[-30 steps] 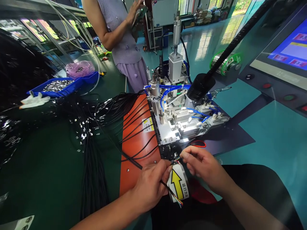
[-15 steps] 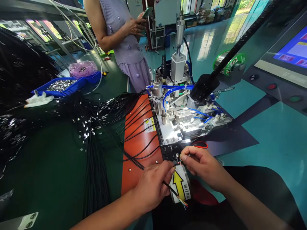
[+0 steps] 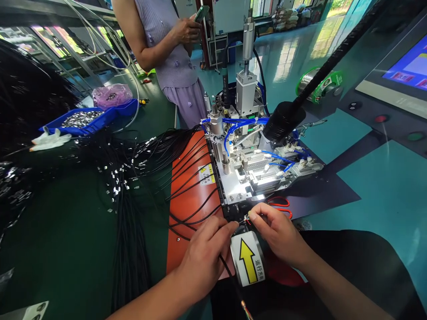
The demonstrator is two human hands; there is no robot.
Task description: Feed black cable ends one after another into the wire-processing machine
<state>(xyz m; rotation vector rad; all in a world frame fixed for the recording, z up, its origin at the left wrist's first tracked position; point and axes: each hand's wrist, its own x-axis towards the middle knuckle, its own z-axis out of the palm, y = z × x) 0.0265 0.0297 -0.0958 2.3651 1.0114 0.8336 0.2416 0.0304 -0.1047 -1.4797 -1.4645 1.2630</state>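
Observation:
A black cable (image 3: 227, 268) runs under my left hand (image 3: 208, 246), whose fingers are closed on it. Its stripped end with several coloured wires (image 3: 245, 307) hangs down toward my lap. My right hand (image 3: 276, 231) pinches thin wires (image 3: 247, 218) between thumb and forefinger at the machine's front edge, close to my left fingertips. Just below both hands is a white label with a yellow arrow (image 3: 247, 260) on a rounded part. The metal fixture machine (image 3: 247, 169) with blue air tubes stands directly beyond. Exactly how the wires sit at the edge is too small to tell.
Several black cables lie across the orange panel (image 3: 193, 195) at left. Blue trays of metal parts (image 3: 83, 119) and a white glove (image 3: 50, 140) are on the green table. Red handles (image 3: 283, 204) lie by my right hand. A person holding a phone (image 3: 201, 14) stands behind.
Both hands have shifted slightly left, and my left fingertips have moved up to the machine's edge. The cable's loose coloured end has dropped lower, uncovering the arrow label. More of the red handles shows.

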